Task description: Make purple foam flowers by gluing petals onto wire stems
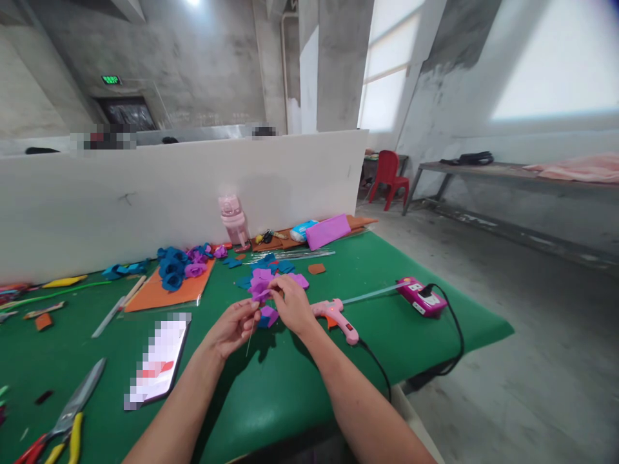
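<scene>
Between my two hands is a purple paper flower (260,284) on a thin stem that runs down below my fingers. My left hand (236,327) pinches it at the base, where the stem begins. The fingers of my right hand (290,301) are closed on a purple petal (271,291) at the flower's right side. Loose purple and blue petal pieces (267,316) lie under and behind my hands. Just right of my right hand, a pink glue gun (338,315) rests on the green table (271,393), with a clear glue stick (372,294) in line with it.
Blue and purple flowers (174,267) lie on an orange sheet (167,295). A phone (159,361) and red-yellow shears (70,419) are at left. A magenta power strip (422,298) with a black cord sits at right. At the back stand a pink bottle (234,222) and a white partition (145,206).
</scene>
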The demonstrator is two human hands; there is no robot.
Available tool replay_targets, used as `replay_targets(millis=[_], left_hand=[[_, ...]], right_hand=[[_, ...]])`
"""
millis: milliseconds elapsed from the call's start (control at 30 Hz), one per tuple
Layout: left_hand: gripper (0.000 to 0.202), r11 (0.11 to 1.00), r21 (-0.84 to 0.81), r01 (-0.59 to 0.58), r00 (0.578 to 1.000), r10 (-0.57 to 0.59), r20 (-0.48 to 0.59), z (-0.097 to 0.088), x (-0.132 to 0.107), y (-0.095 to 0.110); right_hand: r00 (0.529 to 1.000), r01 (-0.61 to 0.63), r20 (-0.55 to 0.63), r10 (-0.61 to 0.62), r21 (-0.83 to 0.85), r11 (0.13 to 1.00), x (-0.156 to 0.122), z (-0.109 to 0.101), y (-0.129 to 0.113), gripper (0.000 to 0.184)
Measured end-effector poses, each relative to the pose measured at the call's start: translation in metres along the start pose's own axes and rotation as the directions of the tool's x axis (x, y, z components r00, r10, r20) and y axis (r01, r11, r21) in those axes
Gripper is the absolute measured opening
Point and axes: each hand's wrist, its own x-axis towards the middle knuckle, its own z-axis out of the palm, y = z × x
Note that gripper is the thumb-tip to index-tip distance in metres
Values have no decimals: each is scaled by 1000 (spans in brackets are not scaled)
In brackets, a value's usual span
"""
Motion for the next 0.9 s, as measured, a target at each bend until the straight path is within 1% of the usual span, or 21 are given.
replay_targets(millis=[267, 433, 500, 600, 633, 700, 800, 900], left_hand=[[12, 1000, -18, 0, 1000, 0, -6, 0, 0, 0], [15, 1000, -13, -5, 1000, 5, -5, 1, -1, 0], [17, 1000, -10, -6, 1000, 6, -4, 1, -1, 0], [19, 997, -30, -75, 996, 73, -47, 0, 0, 0], [19, 993, -41, -110, 992, 107, -73, 0, 0, -1], [19, 984, -58, -168, 979, 161, -122, -1, 2, -1], [18, 977, -58, -204, 969, 193, -153, -1, 3, -1], [18, 975, -32, -219, 966, 212, -148, 1, 5, -2]], right_hand=[[999, -51, -12, 52, 52, 997, -1, -1, -2, 16], [997, -78, 17, 77, 80, 994, -1, 0, -1, 14], [994, -107, -18, 109, 82, 991, -1, 1, 0, 13], [976, -174, -105, 189, 141, 975, -1, 2, -1, 11], [970, -194, -113, 215, 168, 966, -1, 3, -1, 10], [966, -226, -76, 249, 223, 948, -2, 7, -1, 11], [969, -236, -6, 248, 289, 928, -4, 15, -2, 13], [975, -207, -23, 223, 291, 934, -6, 20, -2, 16]])
